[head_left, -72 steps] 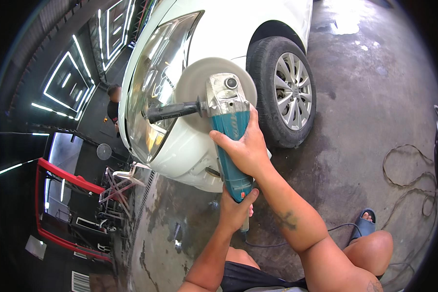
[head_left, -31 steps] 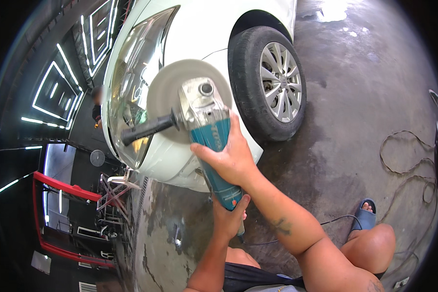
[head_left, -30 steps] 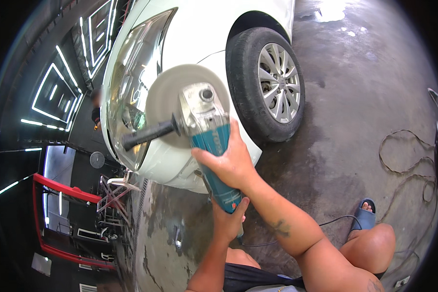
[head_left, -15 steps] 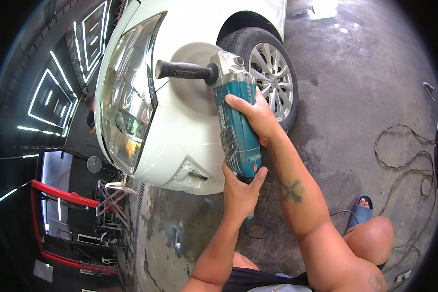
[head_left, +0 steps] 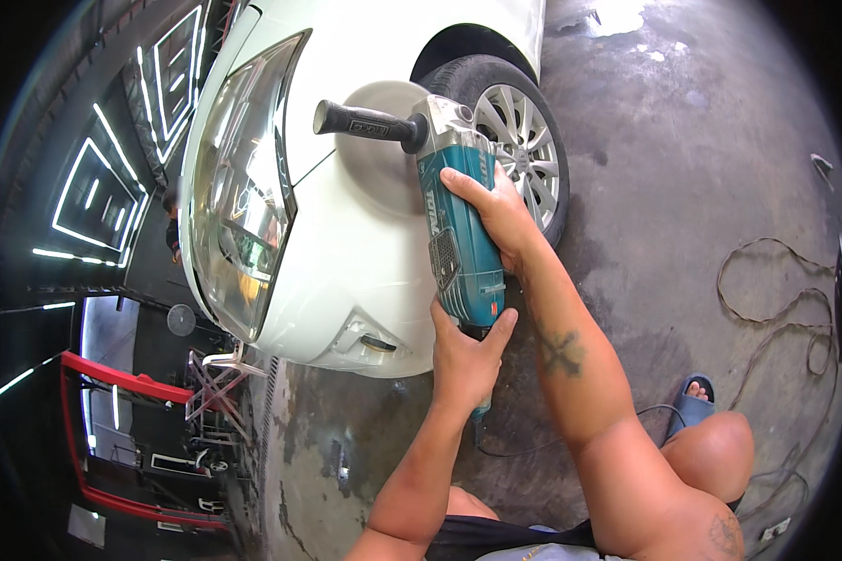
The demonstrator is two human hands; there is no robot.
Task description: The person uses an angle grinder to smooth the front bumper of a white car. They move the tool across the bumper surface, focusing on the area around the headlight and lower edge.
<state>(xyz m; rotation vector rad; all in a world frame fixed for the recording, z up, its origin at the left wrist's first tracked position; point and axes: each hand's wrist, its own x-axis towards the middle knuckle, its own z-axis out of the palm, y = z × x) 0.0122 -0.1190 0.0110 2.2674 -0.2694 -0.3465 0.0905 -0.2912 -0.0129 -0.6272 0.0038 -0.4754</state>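
Both my hands are on a teal car polisher (head_left: pixel 468 234) with a silver head and a black side handle (head_left: pixel 370 122). My right hand (head_left: pixel 503 215) wraps round the body behind the head, thumb across the top. Lower down, my left hand (head_left: pixel 466 351) grips the rear end. The round pad (head_left: pixel 370 164) is blurred, as if spinning, and lies against the front corner of a white car (head_left: pixel 346 252). It sits between the headlight (head_left: pixel 243 187) and the front wheel (head_left: pixel 519 140). No hand touches the side handle. The fingers under the tool are hidden.
A thin cord (head_left: pixel 533 451) runs from the tool past my sandalled foot (head_left: pixel 692 402). More cable (head_left: pixel 767 280) loops over the concrete floor (head_left: pixel 655 206) at right. On the left stand a red frame (head_left: pixel 126 379), a folding stand (head_left: pixel 215 383) and a fan (head_left: pixel 181 320); another person (head_left: pixel 171 229) is partly visible.
The polisher has shifted slightly right and its side handle has tilted, with both hands moving along. The pad remains blurred against the car, and the view has moved slightly.
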